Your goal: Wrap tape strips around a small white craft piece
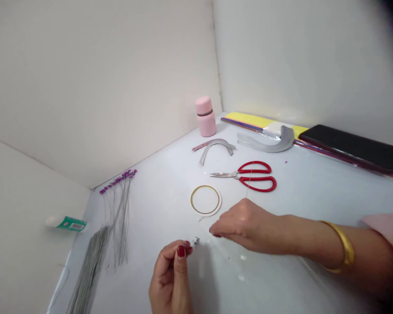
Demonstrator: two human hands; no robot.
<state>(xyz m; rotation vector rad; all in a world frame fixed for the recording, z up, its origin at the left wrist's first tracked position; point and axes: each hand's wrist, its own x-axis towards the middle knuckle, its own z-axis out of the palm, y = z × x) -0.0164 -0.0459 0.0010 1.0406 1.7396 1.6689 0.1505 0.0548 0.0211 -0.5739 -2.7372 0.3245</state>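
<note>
My left hand [172,272] is closed in a pinch at the bottom middle, thumb against fingers. A small silvery piece [196,240] shows right at its fingertips; its kind is too small to make out. To the right, my right hand [245,226] is closed, palm down, with its fingertips pressed together. A thin wire [249,185] rises from behind this hand and crosses the scissors' handles. Just beyond the hands lie a roll of narrow white tape [218,204] and red-handled scissors [258,177], blades pointing left.
Purple-tipped wires [121,176] and a bundle of bare wires [90,266] lie left, near a green-and-white tube [71,223]. At the back are a pink bottle [205,117], curved grey strips [216,144], a curled translucent strip [268,146], coloured sheets [245,118] and a phone [353,146].
</note>
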